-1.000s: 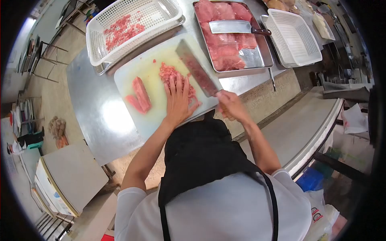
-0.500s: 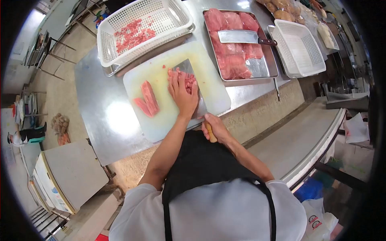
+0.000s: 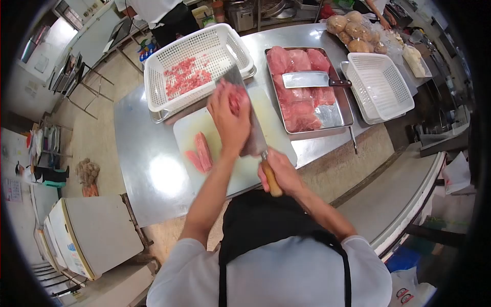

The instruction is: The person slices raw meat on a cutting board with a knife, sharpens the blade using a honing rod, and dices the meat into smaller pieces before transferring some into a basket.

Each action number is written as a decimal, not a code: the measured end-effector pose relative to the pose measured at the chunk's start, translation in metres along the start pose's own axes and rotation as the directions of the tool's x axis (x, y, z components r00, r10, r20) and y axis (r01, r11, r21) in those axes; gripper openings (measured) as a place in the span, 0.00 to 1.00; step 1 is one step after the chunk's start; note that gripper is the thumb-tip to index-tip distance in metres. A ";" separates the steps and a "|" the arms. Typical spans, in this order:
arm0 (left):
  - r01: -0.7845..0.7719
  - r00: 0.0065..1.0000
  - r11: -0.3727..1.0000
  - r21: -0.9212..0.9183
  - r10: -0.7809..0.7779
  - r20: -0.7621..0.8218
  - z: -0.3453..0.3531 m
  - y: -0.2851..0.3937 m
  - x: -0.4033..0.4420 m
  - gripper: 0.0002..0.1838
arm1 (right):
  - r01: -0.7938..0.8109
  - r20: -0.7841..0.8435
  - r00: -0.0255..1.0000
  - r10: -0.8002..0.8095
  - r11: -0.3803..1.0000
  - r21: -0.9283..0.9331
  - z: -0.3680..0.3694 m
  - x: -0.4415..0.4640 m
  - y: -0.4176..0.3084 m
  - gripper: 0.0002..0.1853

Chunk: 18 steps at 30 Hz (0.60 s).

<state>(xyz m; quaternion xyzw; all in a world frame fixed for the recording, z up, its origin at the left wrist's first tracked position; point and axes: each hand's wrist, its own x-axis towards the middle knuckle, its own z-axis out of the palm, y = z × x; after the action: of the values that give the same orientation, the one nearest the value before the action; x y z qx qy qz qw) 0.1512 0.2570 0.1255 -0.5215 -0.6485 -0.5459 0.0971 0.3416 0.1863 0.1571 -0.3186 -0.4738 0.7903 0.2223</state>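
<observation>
My right hand (image 3: 284,173) grips the wooden handle of a wide-bladed cleaver (image 3: 259,134), whose blade is raised and angled over the white cutting board (image 3: 271,115). Small pieces of diced meat (image 3: 237,98) lie on the blade. Curled over them, my left hand (image 3: 228,122) holds the pieces against the metal; its fingertips are partly blurred. Two strips of raw meat (image 3: 203,152) rest on the left part of the board. Beyond it, a white perforated basket (image 3: 153,92) has more diced meat (image 3: 185,77) scattered on its bottom.
A metal tray (image 3: 337,110) of meat slabs stands right of the board, with a second cleaver (image 3: 307,79) across it. Further right are a white basket (image 3: 381,87) and bagged round items (image 3: 355,30). A person (image 3: 161,15) stands across the table.
Both hands have lifted the cleaver and diced meat off the board toward the basket. My view has tilted up, bringing a person across the table into sight.
</observation>
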 end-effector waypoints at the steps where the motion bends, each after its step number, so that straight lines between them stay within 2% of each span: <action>1: -0.026 1.000 1.000 0.008 0.026 -0.017 0.008 -0.012 0.029 0.20 | 0.045 0.010 0.999 -0.045 0.998 -0.048 0.000 0.014 -0.014 0.25; 2: -0.049 0.998 0.999 0.016 0.049 -0.030 0.016 -0.027 0.060 0.18 | 0.084 0.039 0.996 -0.082 0.995 -0.062 -0.002 0.034 -0.023 0.24; 3: -0.071 0.986 0.997 0.006 0.071 -0.148 0.030 -0.048 0.091 0.17 | 0.119 0.068 0.991 -0.114 0.990 -0.073 -0.006 0.048 -0.029 0.23; 4: -0.010 0.995 1.000 -0.007 0.010 -0.100 0.027 -0.053 0.120 0.17 | 0.088 0.045 0.995 -0.084 0.990 -0.107 -0.010 0.050 -0.033 0.21; 6: 0.017 0.990 0.994 -0.107 -0.031 -0.135 0.046 -0.114 0.143 0.12 | 0.024 -0.004 1.000 -0.025 0.985 -0.169 -0.015 0.049 -0.036 0.19; 9: -0.139 0.975 0.985 0.103 0.155 -0.159 0.040 -0.142 0.105 0.10 | -0.046 -0.064 0.997 0.039 0.992 -0.114 -0.044 0.016 0.006 0.17; 11: 0.117 0.992 0.993 0.034 -0.116 -0.040 0.032 -0.138 0.043 0.09 | -0.127 -0.132 0.985 0.112 0.986 -0.108 -0.072 -0.015 0.036 0.15; 13: 0.216 0.948 0.975 -0.043 -0.199 0.247 0.025 -0.149 -0.022 0.14 | -0.205 -0.208 0.961 0.183 0.975 -0.089 -0.097 -0.049 0.062 0.15; 16: -0.070 0.928 0.945 0.319 -0.056 0.369 0.026 -0.142 -0.086 0.24 | -0.253 -0.230 0.940 0.253 0.967 0.029 -0.125 -0.083 0.080 0.16; 18: -0.014 0.840 0.984 0.180 -0.086 0.536 0.008 -0.125 -0.105 0.31 | -0.288 -0.226 0.930 0.292 0.956 0.052 -0.136 -0.090 0.082 0.17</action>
<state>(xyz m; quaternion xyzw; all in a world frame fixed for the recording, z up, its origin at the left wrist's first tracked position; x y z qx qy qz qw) 0.1025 0.2206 -0.0266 -0.6315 -0.7048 -0.3186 -0.0543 0.4972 0.1728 0.0632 -0.4726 -0.3855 0.7762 0.1597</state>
